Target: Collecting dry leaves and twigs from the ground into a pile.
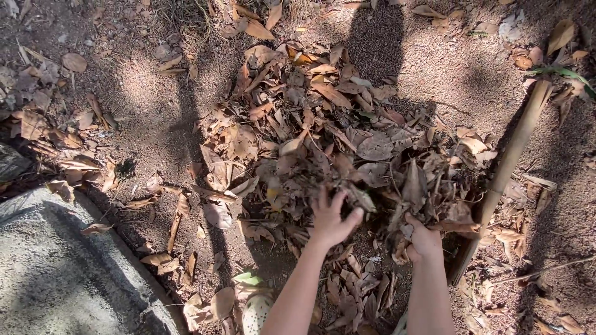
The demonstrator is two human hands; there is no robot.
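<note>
Heap of dry leaves (pixel 323 142) – tan, rust-brown and grey-brown, reddish-brown dirt ground (pixel 447 68) dappled with dark shadow, pale tan wooden stick (pixel 509 161), speckled grey stone slab (pixel 56 273), one pale green leaf (pixel 248 278) – cream-coloured perforated shoe (pixel 256 312)

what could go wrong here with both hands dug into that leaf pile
The left hand and right hand are bare, so twigs or anything hidden in the dry leaf pile might scratch them. The bamboo pole lies right beside the right hand and could get knocked or snagged.
</note>
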